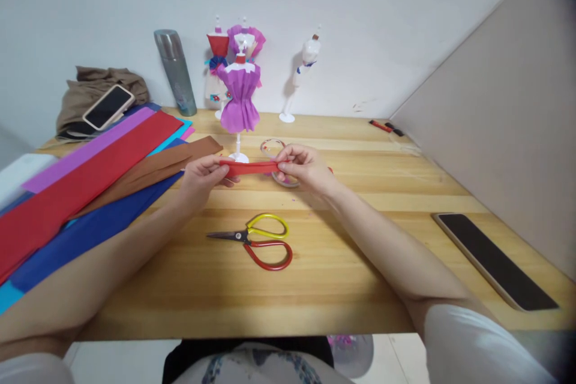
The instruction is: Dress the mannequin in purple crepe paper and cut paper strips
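So the red strip [252, 168] is a narrow, plain bright-red piece, looks like paper or cloth, can't really tell which. It's folded lengthwise into a slim band, with a crease line running along it and the layers showing near the top edge. It's pretty much straight and close to level, stretched sideways between the left hand [203, 179] and the right hand [306, 168], pinched at both ends. Fingers cover the tips, so no clue how those look. It's held up over the tabletop [351, 252].
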Motion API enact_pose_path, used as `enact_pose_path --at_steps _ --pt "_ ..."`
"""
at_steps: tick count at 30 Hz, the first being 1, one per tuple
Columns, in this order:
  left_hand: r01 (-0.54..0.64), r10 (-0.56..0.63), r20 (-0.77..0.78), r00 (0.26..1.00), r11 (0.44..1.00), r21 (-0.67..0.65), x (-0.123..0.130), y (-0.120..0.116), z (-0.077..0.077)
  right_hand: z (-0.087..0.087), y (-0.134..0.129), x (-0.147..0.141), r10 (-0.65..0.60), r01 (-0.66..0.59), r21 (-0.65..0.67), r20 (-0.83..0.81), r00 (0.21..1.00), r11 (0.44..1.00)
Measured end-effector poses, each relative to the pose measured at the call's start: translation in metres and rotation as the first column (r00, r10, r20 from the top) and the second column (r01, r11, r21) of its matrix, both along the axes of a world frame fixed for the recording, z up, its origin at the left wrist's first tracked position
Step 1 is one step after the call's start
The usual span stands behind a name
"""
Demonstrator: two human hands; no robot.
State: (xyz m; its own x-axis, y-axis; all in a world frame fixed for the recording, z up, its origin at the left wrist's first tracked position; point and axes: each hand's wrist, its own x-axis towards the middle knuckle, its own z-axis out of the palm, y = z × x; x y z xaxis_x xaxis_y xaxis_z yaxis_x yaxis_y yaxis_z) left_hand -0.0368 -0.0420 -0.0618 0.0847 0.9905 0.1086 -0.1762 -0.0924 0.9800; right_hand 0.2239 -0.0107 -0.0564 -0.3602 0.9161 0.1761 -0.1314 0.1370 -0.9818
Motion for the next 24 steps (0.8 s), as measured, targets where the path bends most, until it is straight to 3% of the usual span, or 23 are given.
enact_pose_path --at_steps 7,17,22,24 --pt "0.005 -0.001 -0.050 0.999 0.996 0.088 0.001 -0.006 0.008 0.011 -0.003 0.008 0.002 -0.004 -0.052 -0.029 1.000 0.999" --pt "0.099 -0.096 -0.025 0.995 0.978 0.185 -0.005 -0.004 0.016 0.020 -0.006 0.013 0.091 -0.090 0.018 -0.066 0.994 0.996" --pt "0.034 -0.005 -0.144 0.990 0.980 0.195 -0.005 -0.005 0.012 0.024 -0.009 0.010 0.043 -0.043 0.033 -0.019 0.999 0.999" --pt "0.024 0.000 -0.124 0.992 0.981 0.194 -0.005 -0.005 0.011 0.025 -0.009 0.011 0.041 -0.040 0.042 -0.017 0.999 0.998"
